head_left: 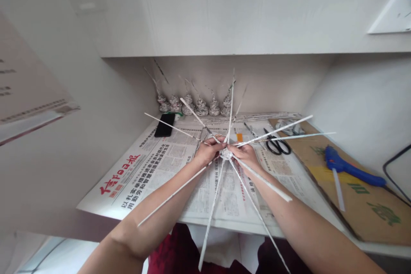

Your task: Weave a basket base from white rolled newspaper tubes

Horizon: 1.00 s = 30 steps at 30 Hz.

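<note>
Pinching a spoked paper piece (226, 153) in both hands (208, 151), newspaper (150, 171) over tabletop (385, 249), cardboard (393, 229) at right, pale panel (224, 13) above

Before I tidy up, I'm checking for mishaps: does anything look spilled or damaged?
Nothing stands out: the left hand and right hand hold the spoked piece, the phone lies on newspaper, the glue gun on cardboard.

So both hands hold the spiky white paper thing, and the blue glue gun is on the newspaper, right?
Not quite: the head view shows the blue glue gun on the brown cardboard, not the newspaper. The left hand and right hand do hold the spiky white paper thing.
</note>
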Available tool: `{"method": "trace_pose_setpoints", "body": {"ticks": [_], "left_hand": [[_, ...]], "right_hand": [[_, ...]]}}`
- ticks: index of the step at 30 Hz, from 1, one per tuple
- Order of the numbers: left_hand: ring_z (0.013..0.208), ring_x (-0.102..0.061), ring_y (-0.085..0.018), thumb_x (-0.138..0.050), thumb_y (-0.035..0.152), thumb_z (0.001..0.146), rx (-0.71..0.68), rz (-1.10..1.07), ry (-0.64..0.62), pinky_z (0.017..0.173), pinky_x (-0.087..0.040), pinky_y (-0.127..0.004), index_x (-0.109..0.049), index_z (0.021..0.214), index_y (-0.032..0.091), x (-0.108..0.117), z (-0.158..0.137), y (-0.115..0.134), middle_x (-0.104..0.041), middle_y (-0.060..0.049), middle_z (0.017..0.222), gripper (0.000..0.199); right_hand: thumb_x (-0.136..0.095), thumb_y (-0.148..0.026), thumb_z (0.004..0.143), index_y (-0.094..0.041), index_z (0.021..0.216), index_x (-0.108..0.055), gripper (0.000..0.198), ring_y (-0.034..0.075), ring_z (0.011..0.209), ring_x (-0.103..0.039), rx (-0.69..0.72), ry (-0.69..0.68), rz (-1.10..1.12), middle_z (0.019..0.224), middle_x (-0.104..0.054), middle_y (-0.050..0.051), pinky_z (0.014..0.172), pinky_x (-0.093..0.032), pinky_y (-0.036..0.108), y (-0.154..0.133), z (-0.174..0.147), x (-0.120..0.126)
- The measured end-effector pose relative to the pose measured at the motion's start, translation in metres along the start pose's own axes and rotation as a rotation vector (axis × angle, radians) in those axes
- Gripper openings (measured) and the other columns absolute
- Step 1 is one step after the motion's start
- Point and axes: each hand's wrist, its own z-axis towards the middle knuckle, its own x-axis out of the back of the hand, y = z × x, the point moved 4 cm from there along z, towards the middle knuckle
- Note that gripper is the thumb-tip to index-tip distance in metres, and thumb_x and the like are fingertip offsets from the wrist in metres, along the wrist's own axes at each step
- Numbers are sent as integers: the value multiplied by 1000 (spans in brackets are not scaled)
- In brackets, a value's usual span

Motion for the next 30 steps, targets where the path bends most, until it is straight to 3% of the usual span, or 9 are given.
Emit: {"method": "trace_pose_setpoints", "body": {"ticks": [4, 10, 17, 22, 27, 30], "left_hand": [[53, -56, -10, -85, 34, 54, -42, -6, 36, 51, -38, -22, -73, 88, 14, -2, -1, 3, -65, 0, 64, 41], [45, -47, -8, -84, 35, 57, -81, 40, 19, 46, -33, -22, -71, 81, 14, -2, 0, 0, -62, 2, 59, 34], [53, -55, -10, -80, 30, 62, -283, 309, 19, 50, -40, -22, -75, 77, 14, -4, -8, 21, -70, -4, 70, 22], [40, -45, -7, -78, 36, 66, -200, 300, -94, 42, -34, -22, -76, 88, 14, -4, -5, 14, -62, 1, 54, 31], [66, -63, -15, -76, 28, 69, -400, 387, -84, 61, -49, -25, -77, 80, 15, -5, -9, 22, -72, -6, 79, 18], [81, -66, -18, -73, 26, 71, -487, 439, -99, 73, -51, -27, -77, 77, 15, -7, -12, 27, -73, -7, 86, 13]], "right_hand": [[-70, -49, 68, -22, 66, -62, 29, 18, 48, -56, 0, -23, -34, 46, -56, -2, 45, -39, 27, 0, 1, -2], [-68, -54, 69, -20, 64, -60, 35, 18, 50, -59, 17, 87, -86, 47, -58, 0, 45, -40, 26, 5, 2, 2], [-71, -52, 64, -20, 55, -57, 36, 11, 34, -44, -57, 61, -98, 38, -51, -2, 34, -28, 23, 2, 2, 3], [-74, -45, 63, -18, 58, -58, 31, 8, 33, -39, -95, 16, 34, 39, -50, -4, 32, -24, 21, -1, 0, 2], [-75, -45, 61, -17, 57, -58, 33, 6, 32, -35, -93, -43, 53, 40, -49, -4, 32, -21, 22, 1, 4, 3], [-76, -49, 60, -15, 59, -61, 37, 7, 34, -36, -93, -75, 49, 41, -50, -3, 34, -21, 22, 2, 6, 4]]}}
